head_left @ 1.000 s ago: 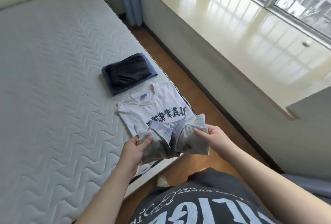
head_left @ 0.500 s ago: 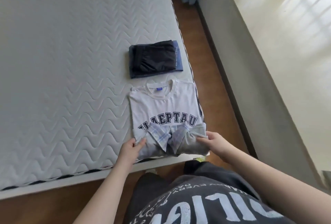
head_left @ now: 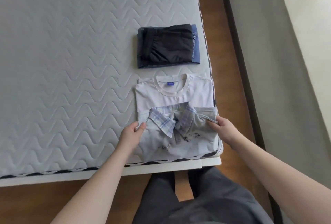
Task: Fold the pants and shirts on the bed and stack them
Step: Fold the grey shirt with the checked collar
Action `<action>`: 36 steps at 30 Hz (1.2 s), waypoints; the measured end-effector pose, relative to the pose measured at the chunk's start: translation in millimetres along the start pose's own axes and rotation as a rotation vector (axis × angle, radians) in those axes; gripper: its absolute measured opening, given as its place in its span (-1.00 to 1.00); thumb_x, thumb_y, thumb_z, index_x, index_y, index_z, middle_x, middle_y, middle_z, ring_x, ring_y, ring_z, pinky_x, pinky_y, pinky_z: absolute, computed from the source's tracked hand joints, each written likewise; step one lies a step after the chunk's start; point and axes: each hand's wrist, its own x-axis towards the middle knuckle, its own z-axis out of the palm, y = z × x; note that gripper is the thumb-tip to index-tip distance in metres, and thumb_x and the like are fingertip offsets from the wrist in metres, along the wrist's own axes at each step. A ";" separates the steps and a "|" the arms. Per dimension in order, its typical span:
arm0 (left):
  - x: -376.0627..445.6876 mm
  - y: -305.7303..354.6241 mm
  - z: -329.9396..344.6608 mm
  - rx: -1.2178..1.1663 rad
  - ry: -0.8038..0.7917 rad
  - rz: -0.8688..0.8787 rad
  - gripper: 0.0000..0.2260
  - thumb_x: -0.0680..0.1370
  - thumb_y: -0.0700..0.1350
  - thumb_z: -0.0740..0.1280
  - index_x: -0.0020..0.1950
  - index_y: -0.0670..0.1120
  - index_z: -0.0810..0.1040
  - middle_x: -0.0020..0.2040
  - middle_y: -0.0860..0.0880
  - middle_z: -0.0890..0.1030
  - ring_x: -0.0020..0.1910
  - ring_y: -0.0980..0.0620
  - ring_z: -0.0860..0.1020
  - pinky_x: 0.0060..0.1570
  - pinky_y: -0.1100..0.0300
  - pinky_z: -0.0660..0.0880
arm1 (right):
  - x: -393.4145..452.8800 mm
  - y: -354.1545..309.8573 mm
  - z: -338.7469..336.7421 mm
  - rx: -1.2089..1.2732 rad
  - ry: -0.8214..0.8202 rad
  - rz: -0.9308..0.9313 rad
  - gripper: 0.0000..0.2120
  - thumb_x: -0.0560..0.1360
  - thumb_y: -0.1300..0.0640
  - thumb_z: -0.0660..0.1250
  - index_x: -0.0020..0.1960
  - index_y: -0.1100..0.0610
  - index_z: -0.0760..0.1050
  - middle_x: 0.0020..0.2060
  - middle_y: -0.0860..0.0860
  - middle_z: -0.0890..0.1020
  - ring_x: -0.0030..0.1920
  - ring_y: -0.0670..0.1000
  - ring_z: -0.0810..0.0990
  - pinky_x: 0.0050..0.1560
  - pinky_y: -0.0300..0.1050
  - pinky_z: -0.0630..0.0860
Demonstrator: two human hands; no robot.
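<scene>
A folded pale grey shirt with a blue plaid collar lies on top of a folded white T-shirt at the bed's near right corner, covering its lettering. My left hand pinches the collared shirt's left edge. At the shirt's upper right corner, my right hand pinches the fabric. Beyond the shirts sits a stack of folded pants: black ones on top of blue jeans.
The quilted grey mattress stretches left and away. Its right edge runs beside a strip of wooden floor and a beige wall. My legs in dark trousers stand at the bed's foot.
The collared shirt has moved forward and down onto the white T-shirt, now hiding its lettering. Both hands went with it. The camera has tilted down toward the bed.
</scene>
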 end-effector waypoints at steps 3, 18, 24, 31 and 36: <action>29.7 10.7 -1.8 0.046 0.051 0.047 -0.74 0.61 0.09 0.30 0.15 -0.02 0.66 -0.08 0.00 0.71 -0.05 -0.02 0.65 -0.06 0.13 0.51 | 28.0 -7.4 -0.4 -0.041 0.008 -0.029 -0.84 0.62 0.10 0.28 0.12 0.06 0.61 0.02 0.10 0.70 0.12 0.20 0.63 0.20 0.23 0.52; 164.5 28.9 -8.3 -0.307 0.046 0.048 -0.86 0.63 -0.19 0.30 0.03 0.00 0.63 -0.09 0.04 0.69 -0.12 0.10 0.60 -0.14 0.33 0.53 | 164.2 -17.6 -24.8 0.041 0.112 -0.109 -0.70 0.57 0.30 0.31 -0.09 -0.07 0.67 -0.15 0.00 0.66 -0.13 -0.04 0.57 0.02 -0.02 0.51; 215.6 26.0 1.3 -0.359 0.067 0.080 -0.84 0.62 -0.16 0.34 -0.06 0.07 0.67 -0.10 0.04 0.70 -0.11 0.10 0.60 -0.03 0.18 0.52 | 220.1 -7.9 -26.8 0.026 0.139 -0.140 -0.61 0.59 0.28 0.30 -0.05 -0.21 0.68 -0.11 -0.15 0.71 -0.07 -0.11 0.62 0.06 -0.18 0.56; 281.4 17.6 25.4 -0.389 0.115 0.028 -0.95 0.62 -0.07 0.34 0.04 0.02 0.59 -0.06 0.05 0.62 -0.01 0.07 0.53 0.04 0.20 0.42 | 285.7 9.5 -20.5 -0.004 0.260 -0.086 -0.81 0.59 0.16 0.31 -0.06 -0.09 0.63 -0.17 -0.08 0.67 -0.13 -0.03 0.60 -0.07 -0.11 0.52; 287.5 -10.5 37.1 -0.335 0.075 -0.109 -0.65 0.53 0.00 0.45 0.26 -0.07 0.50 0.14 0.02 0.63 0.15 0.04 0.60 0.13 0.15 0.51 | 299.6 23.0 -14.5 -0.098 0.351 0.081 -0.51 0.53 -0.12 0.37 0.38 0.04 0.41 0.08 -0.04 0.56 0.02 -0.01 0.54 -0.05 -0.12 0.44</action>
